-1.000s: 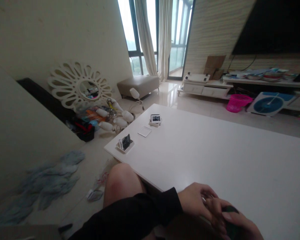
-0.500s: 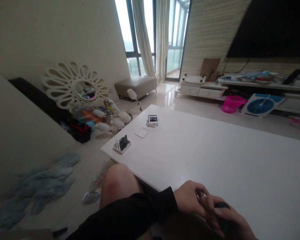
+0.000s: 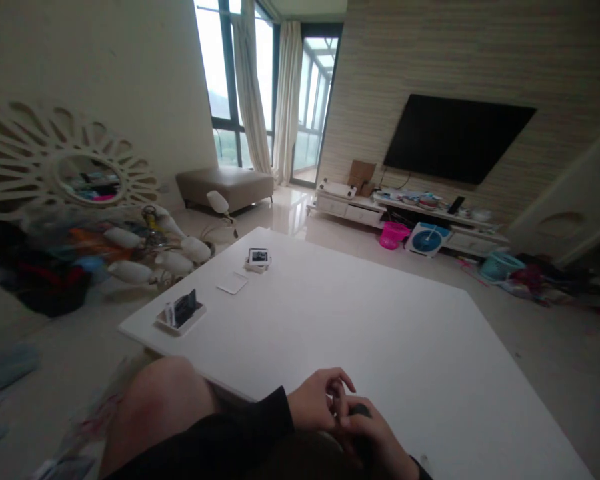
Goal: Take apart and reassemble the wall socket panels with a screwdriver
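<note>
My left hand (image 3: 313,402), in a black sleeve, is at the table's near edge with its fingers bent against my right hand. Whether anything small lies between those fingertips is hidden. My right hand (image 3: 375,430) is closed around a dark rounded object (image 3: 362,410); most of it is covered, so its kind does not show. Both hands are over the near side of a white table (image 3: 330,313). Away to the left on the tabletop are a shallow white tray (image 3: 183,325) with dark and white pieces standing in it, a clear square cover (image 3: 233,283) and a small stacked white box (image 3: 258,260).
My bare knee (image 3: 163,393) is beside the table's near left edge. A lamp with several white shades (image 3: 195,249) and a petal-framed mirror (image 3: 87,179) stand left. Beyond are a bench (image 3: 225,185), a pink basket (image 3: 393,235), a blue fan (image 3: 427,239) and a television (image 3: 460,139).
My view has swung to the right and upward, so the table and its items appear further left. My hands remain together, with the dark object still in my right hand.
</note>
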Demonstrator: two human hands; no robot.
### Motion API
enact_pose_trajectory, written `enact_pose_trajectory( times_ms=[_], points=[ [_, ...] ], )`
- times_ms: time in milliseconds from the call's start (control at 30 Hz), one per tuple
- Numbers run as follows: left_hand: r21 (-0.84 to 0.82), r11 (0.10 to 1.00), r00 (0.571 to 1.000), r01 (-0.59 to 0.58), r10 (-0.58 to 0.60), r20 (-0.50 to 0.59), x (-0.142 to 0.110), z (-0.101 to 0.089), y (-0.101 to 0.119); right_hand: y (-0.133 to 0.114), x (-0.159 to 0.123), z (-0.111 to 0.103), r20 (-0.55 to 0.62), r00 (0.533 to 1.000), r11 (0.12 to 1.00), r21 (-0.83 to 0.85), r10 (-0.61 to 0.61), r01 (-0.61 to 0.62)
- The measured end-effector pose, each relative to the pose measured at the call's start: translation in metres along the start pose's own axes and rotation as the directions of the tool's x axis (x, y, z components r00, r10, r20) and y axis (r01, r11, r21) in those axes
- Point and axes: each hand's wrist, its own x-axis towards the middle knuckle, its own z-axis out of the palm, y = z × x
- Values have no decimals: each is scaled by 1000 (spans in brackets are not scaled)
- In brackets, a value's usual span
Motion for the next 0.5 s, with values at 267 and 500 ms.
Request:
enact_pose_trajectory(
  times_ms=[267, 500],
  points=[
    [257, 966, 999, -17, 24, -22, 13, -20, 17, 9, -37, -29, -227, 971, 996, -74, -71, 56],
    [683, 713, 932, 160, 119, -343, 58, -130, 40, -5, -68, -24, -318, 912, 825, -564, -260, 38]
  ],
)
